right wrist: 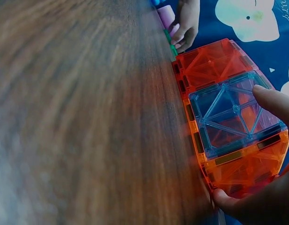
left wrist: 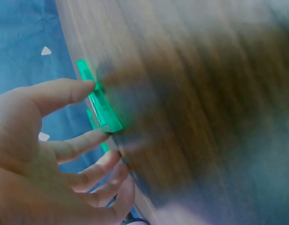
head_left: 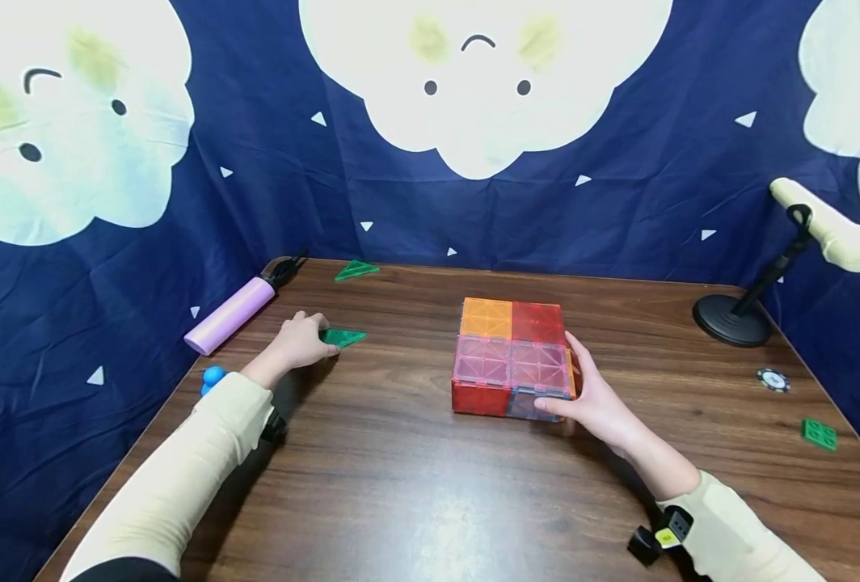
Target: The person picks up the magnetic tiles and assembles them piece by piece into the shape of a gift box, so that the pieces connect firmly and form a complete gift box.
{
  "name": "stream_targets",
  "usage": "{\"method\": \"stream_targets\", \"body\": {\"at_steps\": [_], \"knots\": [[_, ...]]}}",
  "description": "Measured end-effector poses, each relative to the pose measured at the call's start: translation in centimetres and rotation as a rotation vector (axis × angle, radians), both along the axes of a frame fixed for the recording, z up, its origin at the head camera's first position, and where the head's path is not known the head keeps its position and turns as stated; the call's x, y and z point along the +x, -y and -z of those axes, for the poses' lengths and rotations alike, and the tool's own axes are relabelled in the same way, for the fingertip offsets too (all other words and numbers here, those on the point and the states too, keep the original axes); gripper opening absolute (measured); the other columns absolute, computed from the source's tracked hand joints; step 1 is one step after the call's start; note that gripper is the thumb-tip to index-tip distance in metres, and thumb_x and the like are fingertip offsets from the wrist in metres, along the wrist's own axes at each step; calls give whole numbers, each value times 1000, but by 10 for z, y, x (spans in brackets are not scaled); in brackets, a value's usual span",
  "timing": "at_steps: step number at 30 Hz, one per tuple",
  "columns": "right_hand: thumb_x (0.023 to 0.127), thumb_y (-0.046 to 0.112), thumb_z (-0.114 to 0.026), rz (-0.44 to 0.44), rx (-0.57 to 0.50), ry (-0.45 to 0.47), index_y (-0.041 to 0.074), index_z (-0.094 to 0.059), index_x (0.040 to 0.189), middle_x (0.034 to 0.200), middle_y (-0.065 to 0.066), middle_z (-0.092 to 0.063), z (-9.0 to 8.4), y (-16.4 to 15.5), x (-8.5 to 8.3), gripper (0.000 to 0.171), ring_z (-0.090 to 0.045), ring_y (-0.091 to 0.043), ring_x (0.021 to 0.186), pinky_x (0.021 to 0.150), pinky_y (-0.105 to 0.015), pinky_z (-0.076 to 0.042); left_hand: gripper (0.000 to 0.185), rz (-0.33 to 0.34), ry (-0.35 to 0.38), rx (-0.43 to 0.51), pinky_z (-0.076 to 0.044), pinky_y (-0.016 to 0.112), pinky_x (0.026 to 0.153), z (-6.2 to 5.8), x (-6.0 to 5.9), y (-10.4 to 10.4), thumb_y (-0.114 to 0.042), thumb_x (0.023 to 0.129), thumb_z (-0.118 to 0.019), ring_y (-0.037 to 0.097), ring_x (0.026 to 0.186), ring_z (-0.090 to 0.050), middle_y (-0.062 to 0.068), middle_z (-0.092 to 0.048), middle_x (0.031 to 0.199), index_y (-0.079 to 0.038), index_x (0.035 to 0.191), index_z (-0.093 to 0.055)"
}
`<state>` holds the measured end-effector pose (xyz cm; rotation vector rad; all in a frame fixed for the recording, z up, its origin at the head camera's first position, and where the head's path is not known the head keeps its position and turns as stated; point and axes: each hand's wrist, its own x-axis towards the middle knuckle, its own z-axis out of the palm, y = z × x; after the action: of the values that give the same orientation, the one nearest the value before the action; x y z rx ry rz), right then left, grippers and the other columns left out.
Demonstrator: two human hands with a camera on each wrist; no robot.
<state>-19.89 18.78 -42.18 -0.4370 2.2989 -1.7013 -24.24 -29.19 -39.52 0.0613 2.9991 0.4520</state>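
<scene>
On the table's left half my left hand (head_left: 299,339) pinches a green triangular magnetic tile (head_left: 344,337) between thumb and fingers. The left wrist view shows this tile (left wrist: 106,112) edge-on, with the thumb at one end and the index finger at the other. My right hand (head_left: 599,404) holds the near right corner of a low box of magnetic tiles (head_left: 482,360). Its top shows orange, red and pink squares. In the right wrist view, the thumb touches a blue square tile (right wrist: 235,108) on the box's side, with red and orange tiles around it.
Another green triangular tile (head_left: 357,269) lies at the back edge. Left are a lilac cylinder (head_left: 233,314) with a black end and blue balls (head_left: 213,376). Right are a microphone-like object on a black stand (head_left: 731,320), a poker chip (head_left: 773,380) and a green toy brick (head_left: 819,434).
</scene>
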Motion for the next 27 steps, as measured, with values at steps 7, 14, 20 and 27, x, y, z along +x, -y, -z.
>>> {"method": "stream_targets", "body": {"at_steps": [7,14,20,27], "knots": [[88,16,-82,7,12,-2,19,0,164,162,-21,-20,0,-1,0,112,-31,-42,142,111,-63,-31,47,4,-18,114,-44,56,92,5,-5,0,-17,82,-82,47,108,-55,28,-60,114,4,114,-53],[88,17,-82,7,10,-8,21,-2,164,162,-21,-20,2,-2,1,111,-30,-43,142,111,-64,-31,31,52,-34,271,-48,48,83,5,-7,-14,4,86,-73,36,98,-62,20,-66,101,-1,108,-53],[87,16,-82,0,-2,-17,21,-3,164,162,-20,-20,3,-2,-1,110,-29,-43,144,111,-64,-31,15,143,-94,348,-49,45,81,-9,-6,-38,1,93,-70,30,94,-62,12,-67,97,-3,104,-60],[88,18,-82,-10,-1,-8,21,-3,164,163,-20,-18,4,-3,-2,111,-25,-44,146,112,-66,-28,17,233,-213,495,-52,48,91,-35,-3,-88,-2,94,-70,30,104,-67,12,-71,106,-7,108,-61]]}}
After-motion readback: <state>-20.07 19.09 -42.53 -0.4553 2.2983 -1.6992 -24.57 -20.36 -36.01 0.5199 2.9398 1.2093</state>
